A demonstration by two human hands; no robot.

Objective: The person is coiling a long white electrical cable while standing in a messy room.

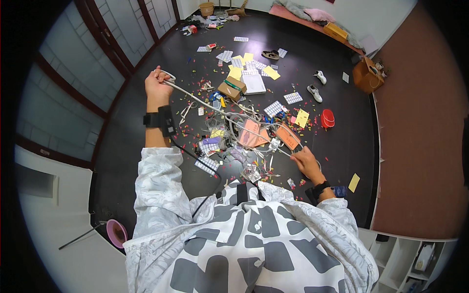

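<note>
A pale grey cable (199,99) stretches between my two hands, with looser loops of it hanging in the middle. My left hand (158,85) grips a folded bight of it, raised at the upper left. Lower on the right, my right hand (306,161) pinches the cable between thumb and fingers, and a loop passes down behind the wrist. Beneath the cable, orange printed booklets (250,132) and another orange packet (288,136) lie on the floor. A tangle of grey cords (230,136) surrounds them. Where each cable end lies, I cannot tell.
Litter covers the dark floor (124,154): a cardboard box (232,88), a white box (253,84), yellow sheets (302,118), sticker-like cards (274,108) and colourful scraps. White shoes (314,93) and a red bucket (327,119) stand right. Sliding doors (78,62) line the left. A pink basin (117,233) sits lower left.
</note>
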